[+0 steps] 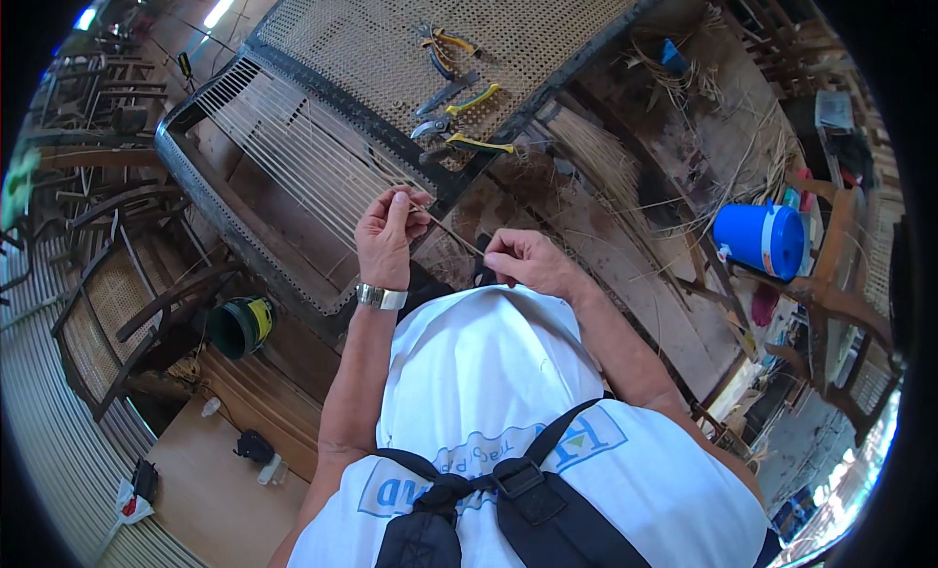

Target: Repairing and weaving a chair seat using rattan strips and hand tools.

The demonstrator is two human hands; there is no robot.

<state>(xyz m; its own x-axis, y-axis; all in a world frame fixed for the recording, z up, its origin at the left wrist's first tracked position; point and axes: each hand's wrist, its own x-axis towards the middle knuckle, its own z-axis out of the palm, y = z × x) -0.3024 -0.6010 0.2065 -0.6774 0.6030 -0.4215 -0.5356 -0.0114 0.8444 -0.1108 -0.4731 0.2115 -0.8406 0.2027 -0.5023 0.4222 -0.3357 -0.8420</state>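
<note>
A thin cane strand (449, 233) is stretched between my two hands. My left hand (385, 241), with a metal watch on its wrist, pinches the strand beside the corner of a dark wooden frame (244, 258). Lower and to the right, my right hand (532, 262) is closed on the strand's other part, fingertips partly hidden. Several parallel cane strands (283, 143) cross the frame's opening. On the adjoining woven cane panel (342, 41) lie pliers (439, 62) with yellow and dark handles, a dark knife-like tool (447, 93) and pruning shears (474, 141) with yellow handles.
Loose cane strands (596, 148) lie right of the frame. A blue water jug (747, 238) stands farther right beside a wooden chair frame (840, 299). At left are a caned chair (117, 299) and a dark green bucket (231, 330). A brown board (210, 485) lies lower left.
</note>
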